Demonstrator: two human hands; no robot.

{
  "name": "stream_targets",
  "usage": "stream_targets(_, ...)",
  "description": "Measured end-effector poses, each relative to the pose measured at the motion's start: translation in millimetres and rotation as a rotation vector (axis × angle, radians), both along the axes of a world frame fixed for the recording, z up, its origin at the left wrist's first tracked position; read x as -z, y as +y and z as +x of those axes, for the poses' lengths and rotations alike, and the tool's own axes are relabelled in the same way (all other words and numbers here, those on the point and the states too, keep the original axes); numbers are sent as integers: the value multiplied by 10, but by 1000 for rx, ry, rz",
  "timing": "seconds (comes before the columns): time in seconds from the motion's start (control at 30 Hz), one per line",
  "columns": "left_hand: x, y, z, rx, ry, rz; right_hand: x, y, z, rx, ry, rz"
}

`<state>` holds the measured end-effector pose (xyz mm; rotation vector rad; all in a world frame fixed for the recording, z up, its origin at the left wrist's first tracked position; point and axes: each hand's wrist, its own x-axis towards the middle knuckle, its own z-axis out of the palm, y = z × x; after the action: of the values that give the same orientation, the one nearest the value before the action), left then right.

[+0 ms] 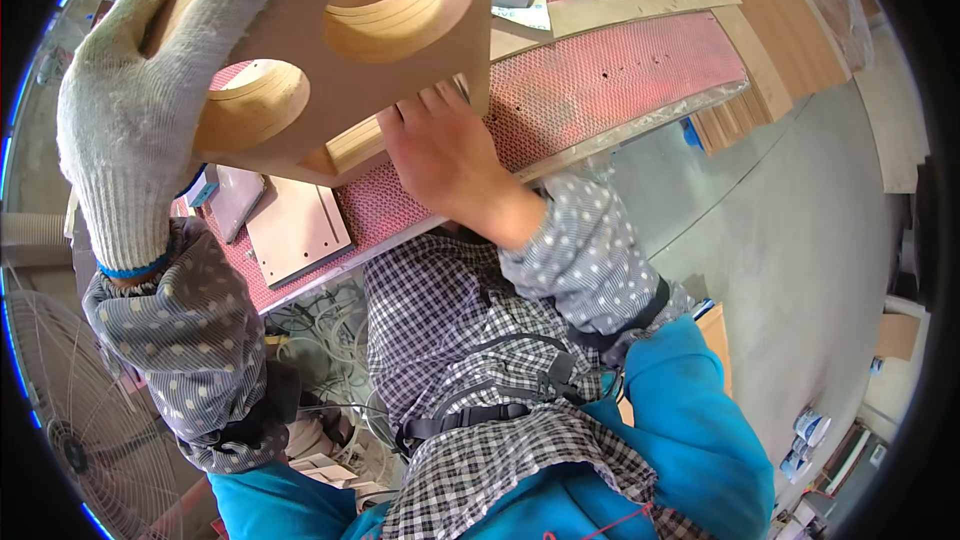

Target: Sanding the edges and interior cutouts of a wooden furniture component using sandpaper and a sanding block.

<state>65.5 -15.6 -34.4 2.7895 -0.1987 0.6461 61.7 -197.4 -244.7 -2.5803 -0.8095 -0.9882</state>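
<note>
A worker in a checked apron (pixel 450 370) and polka-dot sleeve covers handles a wooden box (pixel 325 90) pierced by two round openings and a slot, set between two hands over a pink-matted workbench (pixel 610 80). At the left of the box, the left hand (pixel 140 130), in a white knit glove, clasps its side, one digit stretched along the face and another parted from it, a grip that seems meant to steady the bulky piece. At the box's lower right, the bare right hand (pixel 440 155) bends its fingers over the slot, fingertips hidden; whether they pinch anything is unclear, though bare skin may allow a finer feel there. The box looks tilted toward the worker, perhaps so that its openings face up within view; whether it rests on the mat does not show. Just below the box lie a drilled wooden panel (pixel 295 230) and a grey block (pixel 238 202), probably left within reach; to its right, a pale wooden strip (pixel 640 10) crosses the workbench.
</note>
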Motion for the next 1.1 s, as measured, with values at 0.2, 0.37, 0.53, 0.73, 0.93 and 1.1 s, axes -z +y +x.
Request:
stream_targets(0.2, -38, -53, -42, 344, -245, 301, 69, 60, 0, -13, 239, 18)
stream_targets(0.37, -130, -63, -158, -99, 9, -40, -53, 128, -14, -47, -5, 20)
stream_targets(0.53, 6, -86, 24, -10, 55, -69, 68, 68, 23, 30, 104, 28)
stream_targets(0.73, -29, -40, -62, -49, -10, -54, -130, 105, 170, -89, 640, 15)
stream_targets(0.93, -64, -23, -29, -5, 40, -3, 123, 38, 59, -42, -311, 62)
stream_targets(1.1, 26, -62, 37, -11, 93, -143, -269, 20, 118, -57, 800, -63)
